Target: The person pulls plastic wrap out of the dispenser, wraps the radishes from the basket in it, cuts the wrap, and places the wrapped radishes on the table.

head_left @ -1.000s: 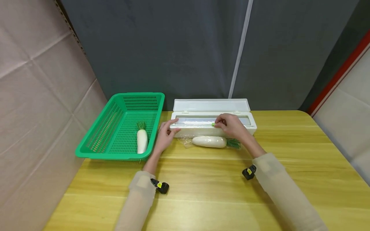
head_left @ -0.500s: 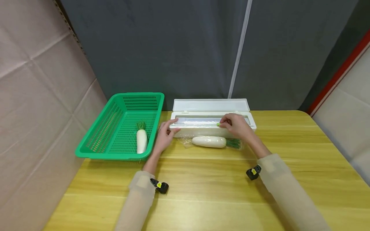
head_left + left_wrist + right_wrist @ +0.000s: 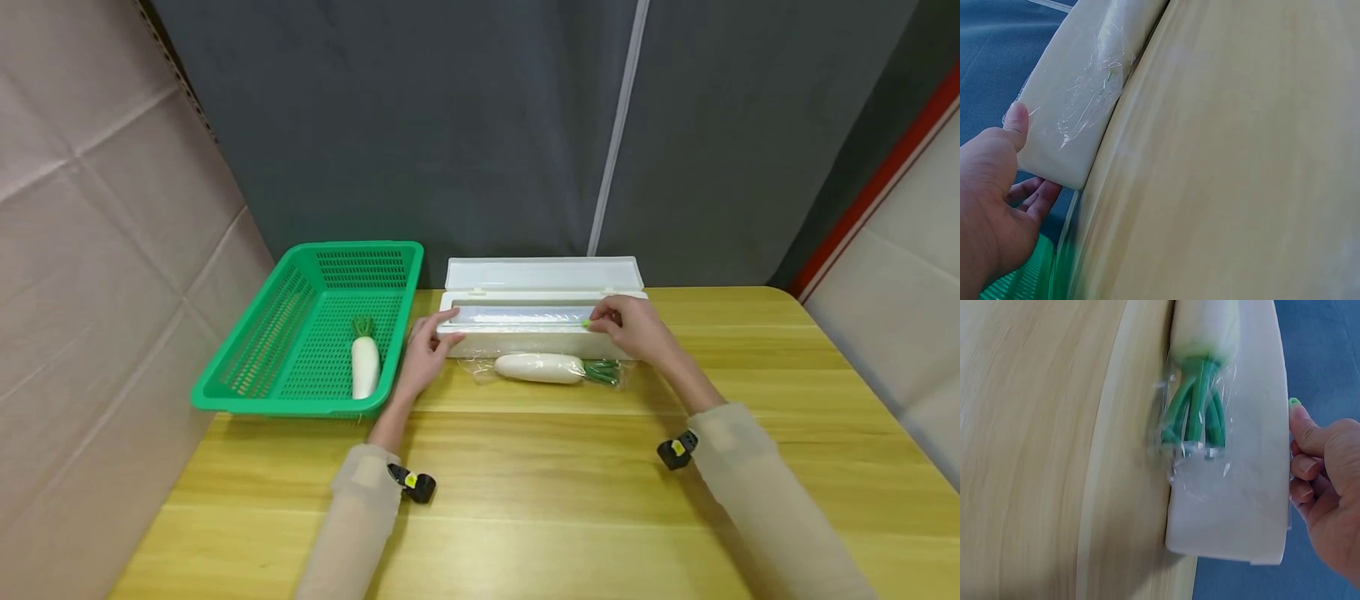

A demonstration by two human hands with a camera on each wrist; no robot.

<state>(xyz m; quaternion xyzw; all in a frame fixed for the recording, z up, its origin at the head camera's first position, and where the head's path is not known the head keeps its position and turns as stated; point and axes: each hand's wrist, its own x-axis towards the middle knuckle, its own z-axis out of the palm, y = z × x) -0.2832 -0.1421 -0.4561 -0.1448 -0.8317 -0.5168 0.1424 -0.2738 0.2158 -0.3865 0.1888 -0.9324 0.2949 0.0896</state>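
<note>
A long white cling film dispenser [image 3: 517,343] stands at the table's far edge, its lid [image 3: 543,273] raised behind it. My left hand [image 3: 426,354] holds the dispenser's left end, with thumb and fingers around the corner in the left wrist view. Between thumb and forefinger, my right hand [image 3: 637,329] pinches a small green slider [image 3: 586,323] on the dispenser's top, toward the right end. Clear film drapes down the front and covers a white radish [image 3: 538,367] with green stems [image 3: 1196,406], lying against the dispenser's front.
To the left stands a green plastic basket [image 3: 270,407] with a second white radish [image 3: 365,367] inside. The wooden table [image 3: 510,500] extends toward me. A dark grey curtain [image 3: 420,125] hangs right behind the dispenser.
My right hand has slid the green slider to the right along the dispenser's top. The left hand stays at the left end, and the wrapped radish has hardly moved.
</note>
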